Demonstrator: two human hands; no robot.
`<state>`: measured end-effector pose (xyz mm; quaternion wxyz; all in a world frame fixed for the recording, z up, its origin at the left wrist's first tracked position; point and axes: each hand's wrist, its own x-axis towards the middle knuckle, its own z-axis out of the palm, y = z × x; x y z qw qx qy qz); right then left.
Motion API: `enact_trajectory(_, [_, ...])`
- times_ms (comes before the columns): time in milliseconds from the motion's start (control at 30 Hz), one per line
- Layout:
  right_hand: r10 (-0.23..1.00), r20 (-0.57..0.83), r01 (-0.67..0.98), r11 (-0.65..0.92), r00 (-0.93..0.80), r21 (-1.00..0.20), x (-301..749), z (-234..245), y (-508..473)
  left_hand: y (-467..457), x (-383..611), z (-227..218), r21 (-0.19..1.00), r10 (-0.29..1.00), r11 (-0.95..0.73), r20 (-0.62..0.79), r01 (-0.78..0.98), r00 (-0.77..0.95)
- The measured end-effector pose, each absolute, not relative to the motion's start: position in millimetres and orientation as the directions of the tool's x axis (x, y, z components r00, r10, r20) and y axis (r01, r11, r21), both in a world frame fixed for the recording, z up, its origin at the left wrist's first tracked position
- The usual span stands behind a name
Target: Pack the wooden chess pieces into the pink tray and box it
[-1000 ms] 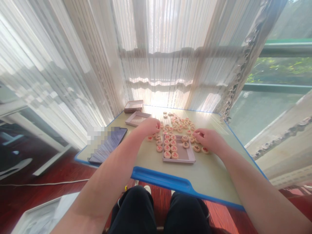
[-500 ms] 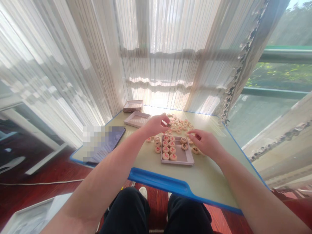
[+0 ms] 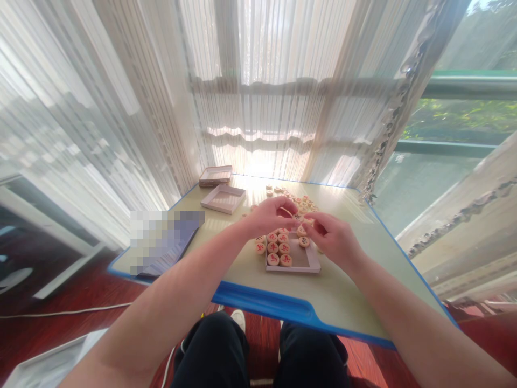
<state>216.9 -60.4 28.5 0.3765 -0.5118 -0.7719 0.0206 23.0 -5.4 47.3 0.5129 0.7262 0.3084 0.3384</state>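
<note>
My left hand (image 3: 272,216) is above the far part of a shallow box (image 3: 299,258), its thumb and fingers curved around a round wooden Chinese chess piece (image 3: 298,217) with a dark character. Close beside it, my right hand (image 3: 329,234) has thumb and fingertips drawn together at the box's right side; what is between them is hidden. Inside the box, red-lettered pieces (image 3: 285,248) lie in two columns at the left. Two dark-lettered pieces (image 3: 304,242) lie toward its far right corner. My hands cover the box's far edge.
Loose chess pieces (image 3: 306,202) are scattered beyond my hands, and another piece (image 3: 260,248) lies left of the box. An open box lid (image 3: 223,199) and stacked boxes (image 3: 216,175) stand far left. A tablet-like dark panel (image 3: 177,250) is on the blue-edged table (image 3: 351,296).
My left hand has moved right with the chess piece, over the box's far part. The right hand has shifted slightly left, so the fingertips of both are now close together.
</note>
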Motion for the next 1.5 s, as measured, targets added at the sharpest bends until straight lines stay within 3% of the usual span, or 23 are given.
enact_trajectory(300, [0.750, 0.627, 0.753, 0.533, -0.209, -0.387, 217, 31, -63, -8, 26, 47, 0.951, 0.789, -0.306, 0.231, 0.039, 0.570])
enact_trajectory(500, [0.710, 0.624, 0.698, 0.627, -0.328, -0.347, 220, 29, -60, -6, 27, 42, 0.927, 0.772, -0.347, 0.194, 0.146, 0.606])
enact_trajectory(700, [0.681, 0.654, 0.598, 0.687, -0.330, -0.413, 223, 28, -55, -5, 27, 42, 0.952, 0.757, -0.279, 0.136, 0.128, 0.639])
enact_trajectory(1067, [0.715, 0.645, 0.572, 0.658, -0.270, -0.490, 217, 32, -58, -4, 27, 43, 0.975, 0.770, -0.209, 0.115, 0.078, 0.627])
enact_trajectory(1167, [0.774, 0.566, 0.659, 0.586, -0.283, -0.472, 223, 36, -58, -5, 24, 49, 0.966, 0.805, -0.228, 0.116, 0.123, 0.582])
enact_trajectory(1333, [0.848, 0.291, 0.754, 0.528, -0.443, -0.390, 230, 44, -61, 2, 16, 52, 0.949, 0.880, -0.267, 0.170, 0.166, 0.444])
enact_trajectory(1500, [0.842, 0.233, 0.736, 0.539, -0.487, -0.409, 229, 43, -62, 7, 15, 47, 0.943, 0.874, -0.292, 0.195, 0.159, 0.444])
